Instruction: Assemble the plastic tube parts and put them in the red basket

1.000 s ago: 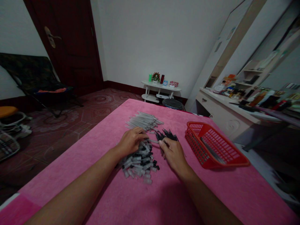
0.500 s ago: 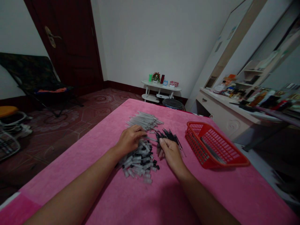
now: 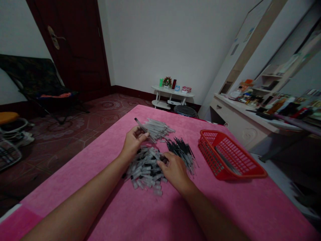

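Note:
My left hand [image 3: 135, 138] is closed around a pen [image 3: 140, 125], a slim clear barrel with a black end tilted up to the left. Behind it lies a heap of clear pen barrels [image 3: 160, 129]. My right hand [image 3: 174, 169] reaches the edge of a pile of clear and black pen caps [image 3: 146, 170], thumb and fingers pinched at a pen cap [image 3: 157, 154]; the fingers partly hide it. Just beyond that hand is a bunch of black-tipped refills [image 3: 180, 147].
A red plastic basket [image 3: 213, 164] with some thin sticks in it stands on the pink cloth [image 3: 120, 207] to the right. Farther off are a small white table [image 3: 173, 91], a cluttered dresser [image 3: 250, 124] and a folding chair [image 3: 40, 80].
My left hand has moved left and up, the pen now tilted upright in it. My right hand has left the refills for the cap pile.

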{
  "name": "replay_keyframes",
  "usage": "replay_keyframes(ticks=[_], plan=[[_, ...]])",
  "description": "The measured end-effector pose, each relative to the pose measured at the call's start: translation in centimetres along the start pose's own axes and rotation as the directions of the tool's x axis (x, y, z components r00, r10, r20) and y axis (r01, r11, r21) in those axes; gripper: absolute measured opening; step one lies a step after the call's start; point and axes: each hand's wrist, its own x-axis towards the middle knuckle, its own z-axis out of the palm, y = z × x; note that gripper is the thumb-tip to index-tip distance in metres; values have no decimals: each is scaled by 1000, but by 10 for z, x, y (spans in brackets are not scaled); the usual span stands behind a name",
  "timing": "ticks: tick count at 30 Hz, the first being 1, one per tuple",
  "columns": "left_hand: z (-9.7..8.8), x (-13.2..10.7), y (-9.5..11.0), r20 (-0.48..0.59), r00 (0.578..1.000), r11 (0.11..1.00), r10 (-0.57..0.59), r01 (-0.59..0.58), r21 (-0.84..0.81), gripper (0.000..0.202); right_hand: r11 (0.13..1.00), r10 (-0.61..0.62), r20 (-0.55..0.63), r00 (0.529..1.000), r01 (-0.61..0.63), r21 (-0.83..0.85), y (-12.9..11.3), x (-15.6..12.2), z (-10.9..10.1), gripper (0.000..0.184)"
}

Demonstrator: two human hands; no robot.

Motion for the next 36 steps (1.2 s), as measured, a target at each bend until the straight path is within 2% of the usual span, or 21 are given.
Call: replay_keyframes(ticks=[5,10,17,22,27,32,36], plan=[[1,-2,-2,31,993,975,-113,116,-192,42,988,72,-31,997,-67,140,4,1,-7,12],[5,-6,1,108,974,956,-197,216,-199,41,955,135,-104,985,-102,279,11,5,-14,15],[10,-11,3,138,969,957,-203,226,-182,36,969,95,-133,987,-61,238,10,6,-18,13],[15,-15,5,154,957,948,-244,269,-167,36,983,59,-159,985,-29,180,9,6,-20,14],[16,-14,6,158,946,941,-282,305,-149,35,981,56,-194,979,-17,195,12,7,-19,15],[13,-11,1,187,926,910,-327,362,-200,29,971,39,-238,970,19,237,12,8,-24,15],[13,-10,-3,203,904,882,-377,417,-219,29,981,-25,-257,966,74,181,13,8,-28,14]])
